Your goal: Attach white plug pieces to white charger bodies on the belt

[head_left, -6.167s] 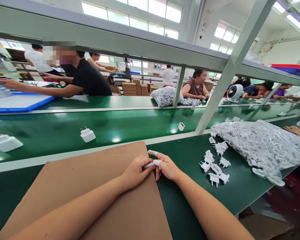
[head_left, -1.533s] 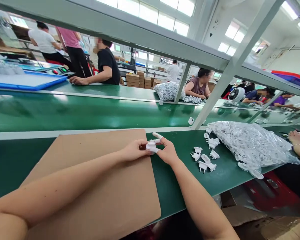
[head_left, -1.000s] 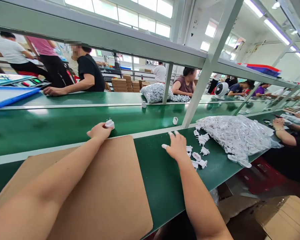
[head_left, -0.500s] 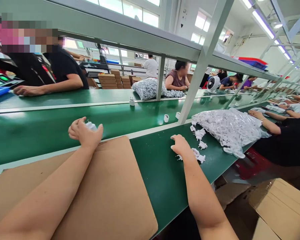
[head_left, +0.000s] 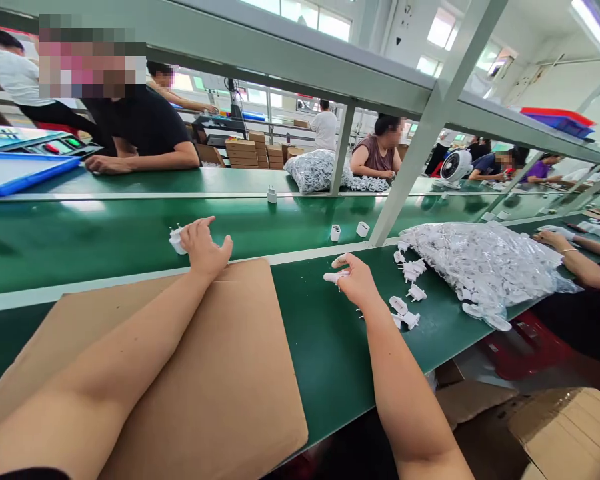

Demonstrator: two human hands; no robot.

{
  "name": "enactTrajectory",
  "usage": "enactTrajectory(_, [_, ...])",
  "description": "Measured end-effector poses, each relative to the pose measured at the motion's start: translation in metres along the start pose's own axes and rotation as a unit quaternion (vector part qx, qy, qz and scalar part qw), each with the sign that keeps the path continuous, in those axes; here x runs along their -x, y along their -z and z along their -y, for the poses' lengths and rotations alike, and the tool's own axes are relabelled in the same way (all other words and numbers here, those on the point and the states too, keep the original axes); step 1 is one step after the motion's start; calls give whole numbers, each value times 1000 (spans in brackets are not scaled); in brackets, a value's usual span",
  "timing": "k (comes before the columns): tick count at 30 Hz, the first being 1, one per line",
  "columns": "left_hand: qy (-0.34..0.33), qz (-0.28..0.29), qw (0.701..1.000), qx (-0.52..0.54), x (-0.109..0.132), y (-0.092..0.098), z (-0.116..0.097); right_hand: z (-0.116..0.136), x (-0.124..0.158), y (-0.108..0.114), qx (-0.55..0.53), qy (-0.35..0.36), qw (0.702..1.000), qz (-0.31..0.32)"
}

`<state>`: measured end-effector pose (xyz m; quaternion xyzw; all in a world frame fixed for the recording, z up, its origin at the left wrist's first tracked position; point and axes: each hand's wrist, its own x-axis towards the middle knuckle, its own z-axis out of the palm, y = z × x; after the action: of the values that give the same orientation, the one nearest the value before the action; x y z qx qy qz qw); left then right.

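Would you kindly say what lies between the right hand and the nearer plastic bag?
Loose white plug pieces lie on the green table between the right hand and the plastic bag, in the head view.

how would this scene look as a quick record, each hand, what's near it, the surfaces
left hand: left hand with fingers spread, above a glossy green strip
nearest to it: white boxy plastic charger with two pins; contact unclear
right hand: right hand with fingers curled, some covered in white; grip unclear
near right hand: loose white plastic plug pieces on a dark green tabletop
farther right: clear plastic bag of white parts
below left forearm: flat brown cardboard sheet
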<state>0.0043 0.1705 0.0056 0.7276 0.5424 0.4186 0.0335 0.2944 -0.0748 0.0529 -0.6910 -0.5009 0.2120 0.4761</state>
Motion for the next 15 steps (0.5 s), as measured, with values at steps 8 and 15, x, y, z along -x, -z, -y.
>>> enactTrajectory(8, [-126,81,988,43,-21,-41,-55,0,1,-5,-39,-95,991,87])
enactTrajectory(15, [-92,289,950,76,-20,-122,-155,8,9,-16,-120,-109,980,115])
